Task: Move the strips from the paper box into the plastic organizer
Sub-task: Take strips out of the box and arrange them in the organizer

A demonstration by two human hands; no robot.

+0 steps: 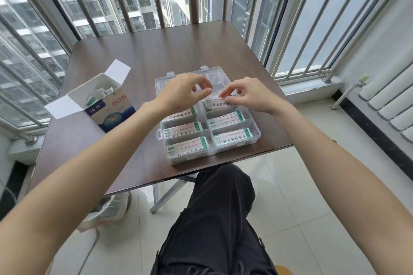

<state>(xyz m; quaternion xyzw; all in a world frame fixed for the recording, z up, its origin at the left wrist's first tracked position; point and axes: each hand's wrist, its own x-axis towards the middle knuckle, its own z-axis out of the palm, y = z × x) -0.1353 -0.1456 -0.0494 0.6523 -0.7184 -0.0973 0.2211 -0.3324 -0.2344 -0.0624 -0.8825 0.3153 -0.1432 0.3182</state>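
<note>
— Hands?
— Left hand and right hand both over the far half of the plastic organizer, fingertips pinching one stack of strips between them.
— Other strips?
— Filling the compartments just nearer than both hands.
— Paper box?
— Left of the left hand, flaps open, apart from the organizer, on the table.
</note>
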